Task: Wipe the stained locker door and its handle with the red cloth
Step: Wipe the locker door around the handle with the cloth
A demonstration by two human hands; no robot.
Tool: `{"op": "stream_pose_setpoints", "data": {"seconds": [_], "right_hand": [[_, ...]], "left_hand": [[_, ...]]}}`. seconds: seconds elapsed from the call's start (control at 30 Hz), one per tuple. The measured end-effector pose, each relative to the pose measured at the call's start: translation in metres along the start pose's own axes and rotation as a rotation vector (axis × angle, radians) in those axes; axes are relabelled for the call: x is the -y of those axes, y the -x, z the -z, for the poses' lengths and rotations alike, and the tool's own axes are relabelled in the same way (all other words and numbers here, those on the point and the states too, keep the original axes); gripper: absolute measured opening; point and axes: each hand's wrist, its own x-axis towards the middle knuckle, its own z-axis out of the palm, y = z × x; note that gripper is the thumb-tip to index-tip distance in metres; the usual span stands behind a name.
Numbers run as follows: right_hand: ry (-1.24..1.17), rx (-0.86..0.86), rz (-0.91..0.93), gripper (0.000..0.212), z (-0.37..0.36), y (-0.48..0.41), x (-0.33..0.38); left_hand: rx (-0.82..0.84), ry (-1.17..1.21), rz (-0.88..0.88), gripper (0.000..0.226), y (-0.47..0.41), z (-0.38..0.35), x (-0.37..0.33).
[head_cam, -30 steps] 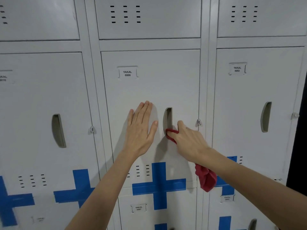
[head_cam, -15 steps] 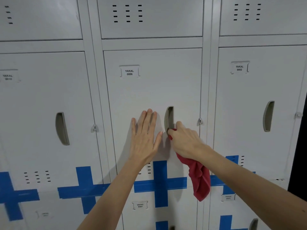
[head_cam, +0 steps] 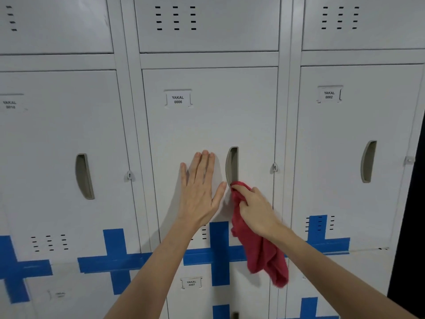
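Handle [head_cam: 232, 165]: a recessed slot in the middle locker door [head_cam: 207, 130], the one labelled YAKAL 0006 [head_cam: 177, 99]. It sits right of the door's centre, long axis vertical, slightly bowed. I can't make out any stain on the door or in the slot from this view.

Red cloth [head_cam: 259, 245]: its top corner is bunched against the bottom end of the handle, touching it. The rest hangs loose below, draped across the blue tape cross [head_cam: 219, 252].

My right hand [head_cam: 255, 208] pinches the cloth between thumb and curled fingers, knuckles facing out, just below and right of the slot. It is the nearer hand to the handle and the only one carrying cloth.

My left hand [head_cam: 200, 192] is spread flat, palm on the door just left of the handle, fingers pointing up, thumb tip close to the cloth but holding nothing. I judge it to be bracing the door shut.

The relation that matters: the handle runs straight up from where the cloth sits. The untouched length lies above the right hand, so I judge the next stroke to be upward along the slot, cloth pushed into the recess. The wide door panel above and left comes after that.
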Motion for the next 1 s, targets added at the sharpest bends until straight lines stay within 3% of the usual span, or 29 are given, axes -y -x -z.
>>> {"op": "stream_pose_setpoints", "data": {"seconds": [0.07, 0.17, 0.23, 0.3, 0.4, 0.53, 0.77, 1.0], "right_hand": [[-0.268, 0.013, -0.096, 0.054, -0.005, -0.003, 0.010], [-0.914, 0.119, -0.367, 0.052, -0.004, -0.005, 0.023], [-1.052, 0.120, -0.396, 0.051, -0.003, -0.004, 0.024], [-0.706, 0.035, -0.252, 0.054, -0.006, 0.001, 0.021], [0.131, -0.045, 0.008, 0.052, -0.008, 0.008, 0.011], [0.637, -0.045, 0.158, 0.049, 0.009, 0.008, 0.012], [0.972, -0.041, 0.314, 0.048, 0.024, -0.006, 0.016], [0.837, -0.048, 0.281, 0.036, 0.017, -0.007, 0.018]], "left_hand": [[-0.012, 0.021, 0.000, 0.072, -0.001, -0.001, -0.002], [-0.023, 0.038, 0.010, 0.072, -0.001, -0.002, -0.004], [-0.029, 0.051, 0.014, 0.071, 0.000, -0.002, -0.004], [-0.034, 0.058, 0.017, 0.071, 0.000, -0.002, -0.004], [-0.024, 0.043, 0.011, 0.071, 0.000, 0.000, -0.003], [0.004, 0.027, 0.016, 0.072, 0.000, 0.003, 0.001], [-0.005, 0.020, 0.021, 0.071, 0.000, 0.004, 0.000], [-0.002, 0.012, 0.023, 0.069, -0.001, 0.002, 0.003]]}}
